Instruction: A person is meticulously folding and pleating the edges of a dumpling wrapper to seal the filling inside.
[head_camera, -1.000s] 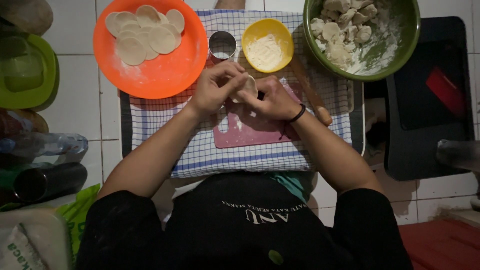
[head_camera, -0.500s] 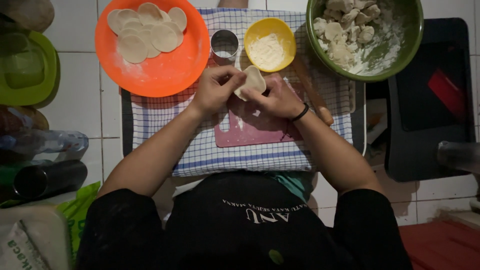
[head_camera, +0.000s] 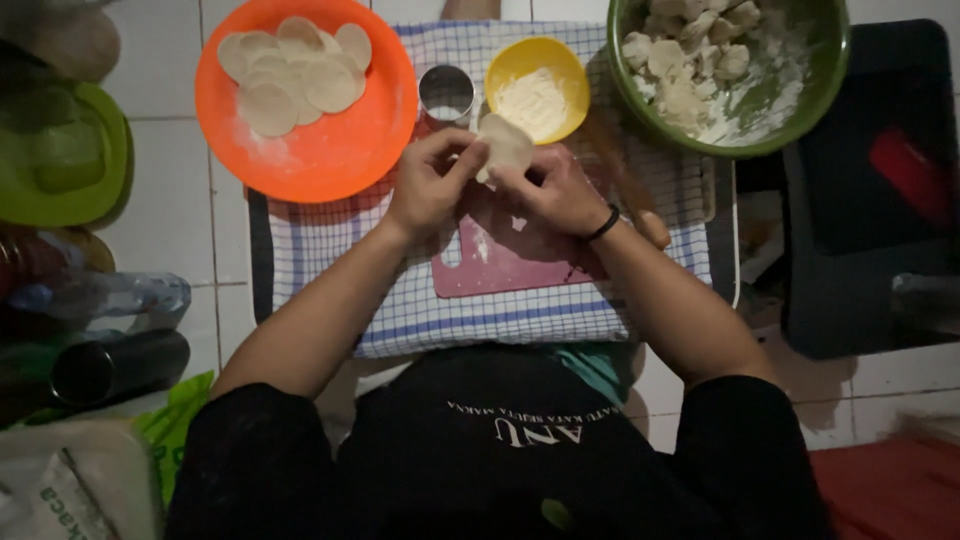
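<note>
Both hands, left hand (head_camera: 432, 180) and right hand (head_camera: 555, 190), pinch one soft pale dough round (head_camera: 505, 145) together above the pink cutting board (head_camera: 500, 265).

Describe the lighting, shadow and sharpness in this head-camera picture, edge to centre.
Head view: light is brightest at the top centre, on the orange plate, yellow bowl and the dough disc that the left hand and right hand pinch; the left edge with the dark bottle and the black tray sink into shadow; the whole picture is slightly soft, no strong glare.
</note>
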